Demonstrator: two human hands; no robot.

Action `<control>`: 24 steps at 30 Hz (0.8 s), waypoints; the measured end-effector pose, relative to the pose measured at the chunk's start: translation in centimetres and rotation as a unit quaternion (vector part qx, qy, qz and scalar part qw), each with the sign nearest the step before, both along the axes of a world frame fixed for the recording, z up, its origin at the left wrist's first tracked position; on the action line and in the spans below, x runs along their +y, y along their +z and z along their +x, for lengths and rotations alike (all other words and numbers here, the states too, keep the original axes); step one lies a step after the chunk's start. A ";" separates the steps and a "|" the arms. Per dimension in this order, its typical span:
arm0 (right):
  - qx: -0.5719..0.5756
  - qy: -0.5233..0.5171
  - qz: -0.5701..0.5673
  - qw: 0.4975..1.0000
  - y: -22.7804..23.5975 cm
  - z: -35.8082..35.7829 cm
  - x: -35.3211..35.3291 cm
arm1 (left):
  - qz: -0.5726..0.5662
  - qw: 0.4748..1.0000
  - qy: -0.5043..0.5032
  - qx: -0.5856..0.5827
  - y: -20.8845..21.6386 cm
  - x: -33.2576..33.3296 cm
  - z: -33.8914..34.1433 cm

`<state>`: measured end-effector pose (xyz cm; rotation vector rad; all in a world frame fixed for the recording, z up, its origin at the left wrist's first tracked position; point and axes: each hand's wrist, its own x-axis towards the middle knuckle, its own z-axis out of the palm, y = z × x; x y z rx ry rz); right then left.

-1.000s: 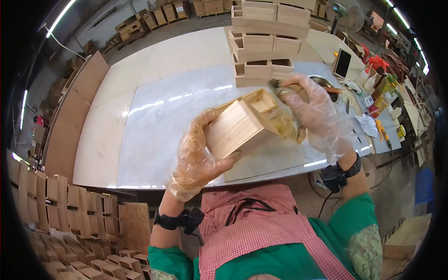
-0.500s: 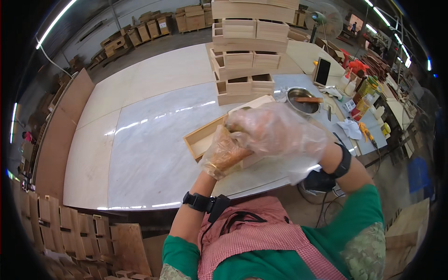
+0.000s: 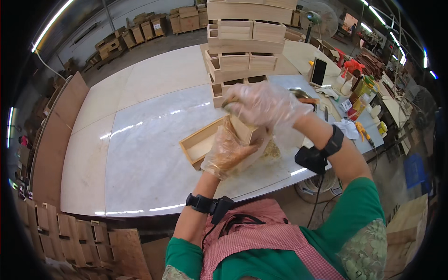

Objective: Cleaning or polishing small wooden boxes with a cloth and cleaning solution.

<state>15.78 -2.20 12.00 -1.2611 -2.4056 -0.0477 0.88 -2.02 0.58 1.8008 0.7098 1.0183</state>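
Observation:
My left hand (image 3: 226,151), in a clear plastic glove, grips a small pale wooden drawer (image 3: 244,129) from below and holds it tilted above the table. Over the drawer's far end is my right hand (image 3: 268,103), gloved the same way. Its fingers are curled and pressed together near the drawer's upper edge; whatever they hold is hidden. Beside my left hand, a shallow open wooden box (image 3: 198,143) with a yellowish rim lies on the table. Part of it is covered by the left hand and the drawer.
Beyond my hands rises a stack of wooden drawer units (image 3: 247,44). A metal bowl (image 3: 298,92) with a brown stick across it stands right, partly hidden. Further right are a phone (image 3: 318,72), bottles (image 3: 359,105), a white cloth (image 3: 346,129) and a yellow tool (image 3: 364,132).
My right hand has lifted up and away from me, uncovering the drawer's side. The left hand still holds the drawer, which is now more visible. The view has shifted slightly.

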 end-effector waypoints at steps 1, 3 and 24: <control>-0.001 0.007 0.001 1.000 0.4 0.3 0.1 | 0.001 1.000 0.007 -0.001 0.1 -0.1 -0.3; -0.057 -0.117 0.019 0.991 1.2 1.9 -0.3 | 0.021 1.000 0.020 -0.012 0.2 -0.2 -0.5; 0.002 -0.055 0.013 0.998 -1.1 2.2 -6.7 | 0.087 0.994 0.053 0.029 -0.7 0.3 -0.6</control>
